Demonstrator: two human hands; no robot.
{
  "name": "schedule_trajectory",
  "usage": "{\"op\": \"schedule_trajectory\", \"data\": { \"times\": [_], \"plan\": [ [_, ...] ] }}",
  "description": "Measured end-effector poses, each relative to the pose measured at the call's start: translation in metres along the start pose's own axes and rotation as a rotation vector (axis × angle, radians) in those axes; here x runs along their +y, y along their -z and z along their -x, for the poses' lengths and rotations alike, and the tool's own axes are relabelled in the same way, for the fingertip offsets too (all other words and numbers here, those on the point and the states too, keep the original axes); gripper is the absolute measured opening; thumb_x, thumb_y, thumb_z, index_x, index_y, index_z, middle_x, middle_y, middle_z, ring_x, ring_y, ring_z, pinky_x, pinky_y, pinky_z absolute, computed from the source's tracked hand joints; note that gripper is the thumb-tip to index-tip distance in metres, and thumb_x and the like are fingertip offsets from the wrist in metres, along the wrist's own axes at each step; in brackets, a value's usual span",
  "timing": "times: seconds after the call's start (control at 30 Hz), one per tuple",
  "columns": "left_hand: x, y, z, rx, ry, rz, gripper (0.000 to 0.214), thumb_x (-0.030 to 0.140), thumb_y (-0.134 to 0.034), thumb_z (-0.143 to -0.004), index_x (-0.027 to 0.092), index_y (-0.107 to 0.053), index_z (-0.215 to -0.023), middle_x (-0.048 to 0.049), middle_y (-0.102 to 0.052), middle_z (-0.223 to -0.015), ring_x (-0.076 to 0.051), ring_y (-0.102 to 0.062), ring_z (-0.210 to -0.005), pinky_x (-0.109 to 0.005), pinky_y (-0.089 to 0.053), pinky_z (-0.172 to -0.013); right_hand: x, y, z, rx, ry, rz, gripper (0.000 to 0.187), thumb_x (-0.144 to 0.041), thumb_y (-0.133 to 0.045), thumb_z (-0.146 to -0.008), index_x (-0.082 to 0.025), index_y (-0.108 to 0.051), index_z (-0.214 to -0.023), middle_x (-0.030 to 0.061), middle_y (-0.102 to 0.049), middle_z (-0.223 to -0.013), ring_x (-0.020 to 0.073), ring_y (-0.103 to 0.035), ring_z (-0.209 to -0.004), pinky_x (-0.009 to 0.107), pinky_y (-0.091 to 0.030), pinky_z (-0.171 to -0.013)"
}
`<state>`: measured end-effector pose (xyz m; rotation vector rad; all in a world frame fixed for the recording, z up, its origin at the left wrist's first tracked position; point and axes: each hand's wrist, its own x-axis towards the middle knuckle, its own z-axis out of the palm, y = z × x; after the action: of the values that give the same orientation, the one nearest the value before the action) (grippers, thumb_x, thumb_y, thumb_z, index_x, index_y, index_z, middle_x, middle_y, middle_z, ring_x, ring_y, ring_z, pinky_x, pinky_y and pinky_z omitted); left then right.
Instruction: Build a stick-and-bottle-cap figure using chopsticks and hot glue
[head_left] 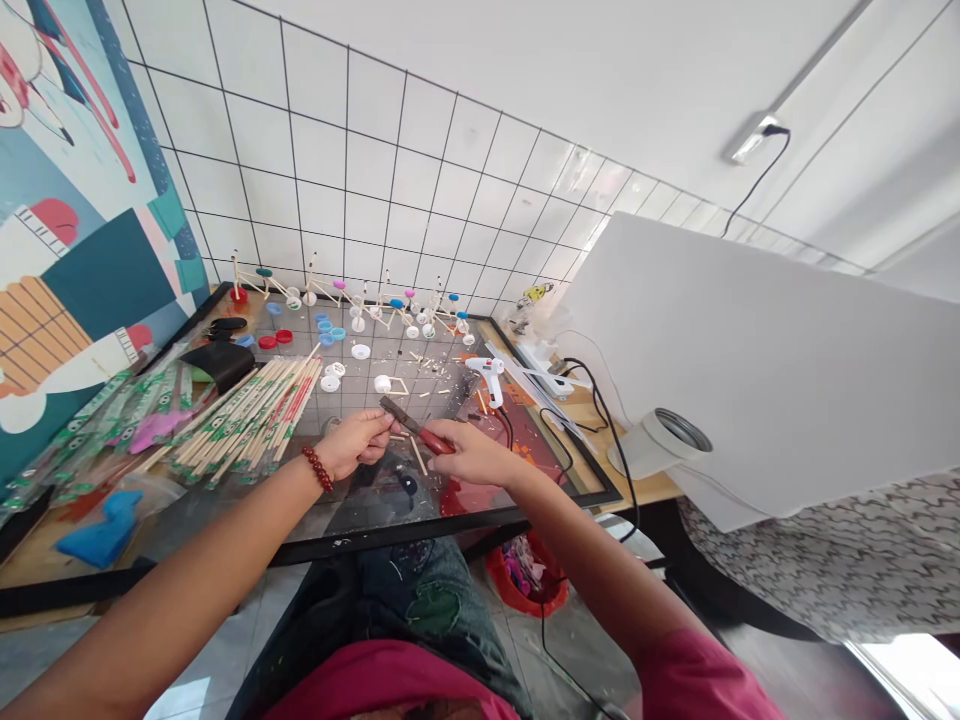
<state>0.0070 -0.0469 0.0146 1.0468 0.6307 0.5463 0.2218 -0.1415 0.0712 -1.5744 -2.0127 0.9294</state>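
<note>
My right hand (471, 455) is closed around the red handles of a pair of pliers (412, 425), whose dark jaws point left and up over the glass tabletop (375, 500). My left hand (356, 442), with a red bead bracelet on the wrist, pinches something small at the jaws; I cannot make out what it is. A short wooden stick (418, 456) lies just below the pliers. Both hands meet near the table's front edge.
A bundle of packaged chopsticks (247, 415) lies to the left. Small stick models with coloured bottle caps (352, 305) line the back by the tiled wall. A white glue gun (489, 376), cables and a power strip (547, 372) sit on the right. A large white board (757, 360) stands right.
</note>
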Motion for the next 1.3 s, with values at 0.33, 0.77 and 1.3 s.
{"op": "schedule_trajectory", "data": {
  "times": [0.33,0.77,1.3],
  "plan": [
    [0.0,-0.004,0.003,-0.038,-0.03,-0.058,0.044,0.05,-0.086,-0.084,0.017,-0.058,-0.078,0.0083,-0.038,-0.058,-0.004,-0.027,-0.045,-0.016,-0.017,-0.044,0.001,-0.008,0.003,0.096,0.068,0.369,0.018,-0.009,-0.063,-0.084,-0.023,-0.052,-0.078,-0.0021,-0.06,-0.078,0.0159,-0.053,-0.072,0.027,-0.038,-0.068],
    [0.003,-0.01,0.004,0.08,-0.307,0.023,0.061,0.065,-0.094,-0.072,0.02,-0.053,-0.079,0.0061,-0.043,-0.066,-0.009,-0.038,-0.057,-0.021,-0.033,-0.05,-0.013,-0.011,-0.002,0.194,-0.146,0.511,0.043,-0.041,-0.062,-0.102,-0.015,-0.063,-0.136,0.0172,-0.076,-0.126,0.0324,-0.075,-0.112,0.038,-0.054,-0.09],
    [0.016,-0.002,0.008,0.017,0.001,0.004,0.025,0.038,-0.072,-0.098,0.014,-0.08,-0.097,-0.0165,-0.079,-0.087,-0.027,-0.076,-0.081,-0.039,-0.059,-0.079,-0.008,0.012,-0.005,0.01,-0.228,0.409,0.021,-0.024,-0.062,-0.092,-0.017,-0.072,-0.109,0.0089,-0.08,-0.11,0.0253,-0.073,-0.095,0.029,-0.048,-0.08]
  ]
}}
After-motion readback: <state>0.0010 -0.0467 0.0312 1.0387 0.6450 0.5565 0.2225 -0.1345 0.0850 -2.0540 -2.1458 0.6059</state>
